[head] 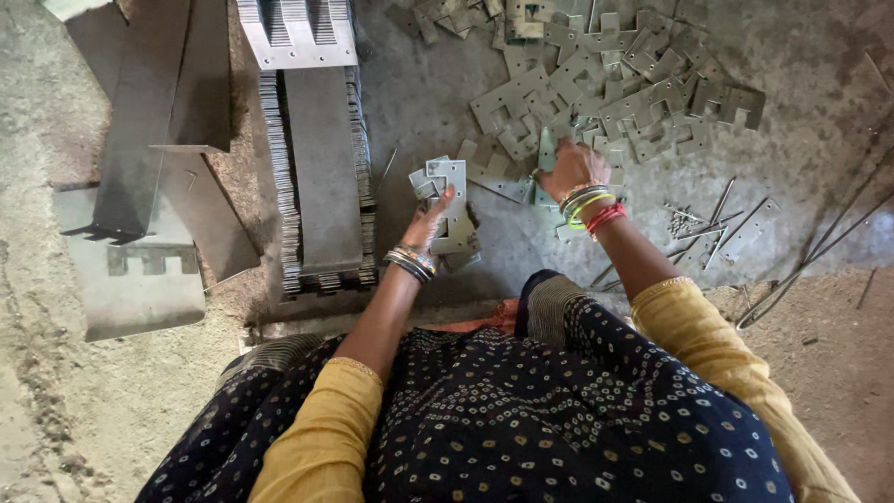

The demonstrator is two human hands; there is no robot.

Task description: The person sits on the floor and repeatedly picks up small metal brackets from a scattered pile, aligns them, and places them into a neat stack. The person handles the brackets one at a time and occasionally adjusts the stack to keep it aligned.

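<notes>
Watching the head cam feed here. Far left of the floor (pixel 438 102) there are some bent sheet-metal pieces (pixel 140 140), then a long neat row of stacked plates (pixel 321 177) running up toward the top edge. Next over, the left hand (pixel 430 224) is closed around a small stack of notched metal plates (pixel 452 200), thumb on top, fingers wrapped underneath, held just above the floor near the middle. The right hand (pixel 570 168) is down at the near edge of the loose pile of plates (pixel 605 84), fingers curled on one; I can't quite tell if it's properly gripped or just touched. My take: to do this well, line each plate's notches up with the ones already held and keep the stack squeezed flat so nothing slides. Right of the pile lie thin metal rods (pixel 736 214) and a few small bits. The floor is rough grey concrete, dusty, with bare dirt along the left and right edges.
</notes>
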